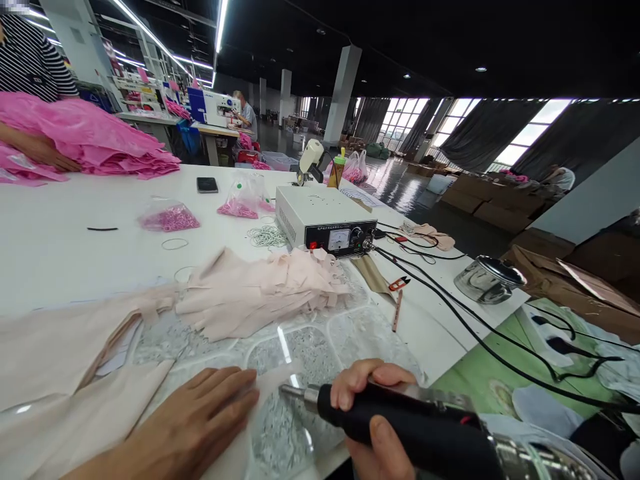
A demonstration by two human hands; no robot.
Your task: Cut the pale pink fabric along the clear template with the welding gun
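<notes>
My right hand [377, 420] is wrapped round a handheld ultrasonic tool [410, 423] with a thick black body and a metal tip. The tip rests at or just above the edge of a thin pale pink fabric piece [270, 387]. Flat on that same fabric lies my left hand [200, 413], fingers stretched out and holding nothing. Beneath is a glossy, stone-patterned clear mat [305, 347]. A heap of pale pink cut pieces [265, 287] sits just beyond my hands, and larger pale pink panels [60, 347] spread out to the left.
A beige power box [325, 213] with a dial stands behind the heap, black cables [450, 303] running right. Around it are small bags of pink bits [170, 217], a phone [207, 185], orange snips [399, 283] and a lidded pot [487, 280]. A co-worker handles pink fabric [100, 137] at far left.
</notes>
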